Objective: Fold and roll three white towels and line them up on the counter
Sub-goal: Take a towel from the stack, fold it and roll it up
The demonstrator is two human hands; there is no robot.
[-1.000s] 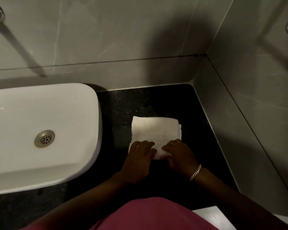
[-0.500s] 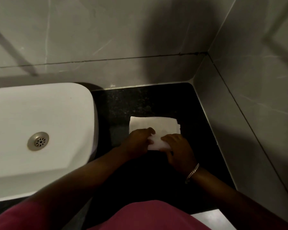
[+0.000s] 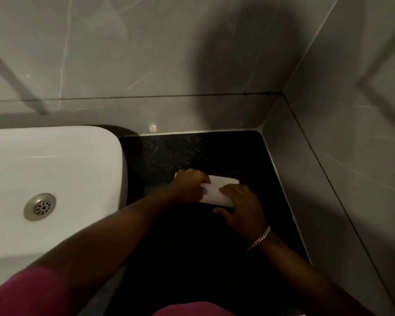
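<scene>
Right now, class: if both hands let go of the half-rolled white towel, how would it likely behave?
The white towel is soft cloth, so it would probably sag if lifted. Only the left hand and right hand pin the roll, so it may loosen. On the smooth black counter it might slide when pushed.

1. The frame is dim overall, the lower half nearly black.
2. A large soft shadow falls on the grey wall (image 3: 192, 53) at upper centre.
3. The white sink (image 3: 55, 169) at left is the brightest area, with faint streaks of glare.
4. Straight tile lines bend toward the edges.
5. Both forearms look soft and slightly smeared.
</scene>
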